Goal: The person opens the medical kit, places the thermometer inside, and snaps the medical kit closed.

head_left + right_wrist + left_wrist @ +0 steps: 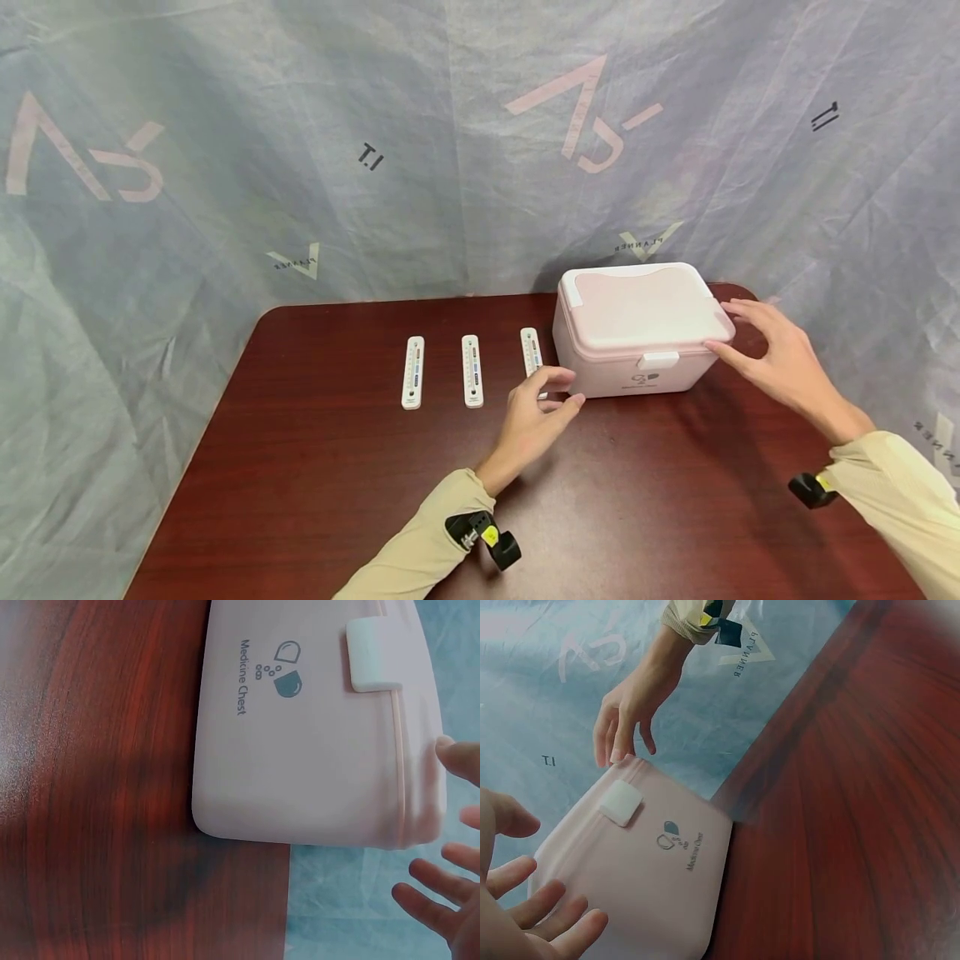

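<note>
- Evidently, the pink chest (637, 308) is flanked by the left grip (531, 421), parted and unfilled, and the right grip (783, 358), spread wider at the lid corner; firm contact cannot be told.
- Stiff, smooth, perhaps slippery handling is to be expected, its weight unknowable; it is best held low at both ends.
- Three thermometers (471, 371), left of and beyond the left grip, are shown only by the head view; "Medicine Chest" lettering (242, 677) is read best in the right-wrist view.

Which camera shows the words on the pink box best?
The right wrist view: the "Medicine Chest" words on the pink box look biggest and sharpest. The left wrist view shows them smaller and blurrier; the head view, too tiny to read.
</note>
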Demonstrator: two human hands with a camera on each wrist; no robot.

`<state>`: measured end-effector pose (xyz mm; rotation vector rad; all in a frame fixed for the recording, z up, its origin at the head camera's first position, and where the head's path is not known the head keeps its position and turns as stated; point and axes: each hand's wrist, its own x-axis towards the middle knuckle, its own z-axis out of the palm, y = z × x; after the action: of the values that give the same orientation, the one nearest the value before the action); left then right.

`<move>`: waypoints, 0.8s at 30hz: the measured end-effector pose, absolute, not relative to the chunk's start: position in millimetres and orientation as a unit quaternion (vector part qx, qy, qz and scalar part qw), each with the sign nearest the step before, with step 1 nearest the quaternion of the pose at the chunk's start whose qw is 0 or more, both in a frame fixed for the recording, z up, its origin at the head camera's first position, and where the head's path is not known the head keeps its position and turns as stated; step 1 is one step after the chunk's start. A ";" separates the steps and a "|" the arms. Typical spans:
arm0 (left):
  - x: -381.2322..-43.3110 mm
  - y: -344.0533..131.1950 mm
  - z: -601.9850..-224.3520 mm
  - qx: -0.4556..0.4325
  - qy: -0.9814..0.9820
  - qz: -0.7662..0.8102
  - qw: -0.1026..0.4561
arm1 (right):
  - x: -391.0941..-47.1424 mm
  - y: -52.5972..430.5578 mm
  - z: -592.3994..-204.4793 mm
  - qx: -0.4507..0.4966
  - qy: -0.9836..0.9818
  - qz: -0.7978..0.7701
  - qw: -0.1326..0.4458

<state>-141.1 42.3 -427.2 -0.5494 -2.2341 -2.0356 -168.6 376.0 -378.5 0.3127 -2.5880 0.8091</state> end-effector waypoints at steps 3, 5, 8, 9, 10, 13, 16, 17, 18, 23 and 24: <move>-142.7 47.9 -429.3 -0.166 -0.728 -0.665 0.018 | -169.6 375.6 -377.7 0.112 -0.931 0.288 0.194; -143.7 51.5 -430.4 -0.156 -0.730 -0.665 0.008 | -170.2 375.2 -377.1 0.114 -0.932 0.286 0.191; -145.4 55.9 -432.3 -0.143 -0.734 -0.664 0.000 | -171.9 374.7 -376.9 0.119 -0.932 0.284 0.190; -146.0 57.3 -432.8 -0.140 -0.735 -0.664 -0.002 | -172.6 374.6 -376.9 0.120 -0.933 0.283 0.189; -146.4 58.6 -433.1 -0.136 -0.735 -0.664 -0.002 | -173.3 374.4 -377.0 0.122 -0.933 0.282 0.190; -147.3 62.8 -433.2 -0.132 -0.732 -0.669 -0.006 | -174.8 374.7 -377.6 0.125 -0.932 0.280 0.192; -148.0 68.0 -432.9 -0.131 -0.724 -0.677 -0.011 | -175.8 375.1 -378.4 0.131 -0.931 0.278 0.197; -148.1 69.7 -432.8 -0.130 -0.721 -0.680 -0.013 | -176.3 375.1 -378.7 0.135 -0.930 0.277 0.200; -148.4 71.5 -432.7 -0.129 -0.718 -0.684 -0.017 | -176.7 375.0 -379.0 0.139 -0.930 0.276 0.202; -149.7 79.1 -432.2 -0.110 -0.697 -0.708 -0.036 | -179.5 375.0 -381.5 0.156 -0.925 0.273 0.212; -150.1 80.8 -431.6 -0.104 -0.696 -0.710 -0.040 | -180.1 375.2 -382.1 0.157 -0.925 0.273 0.213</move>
<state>-150.1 80.8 -431.6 -0.3338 -2.2431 -2.2878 -180.1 375.2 -382.1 0.4368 -2.5669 0.7575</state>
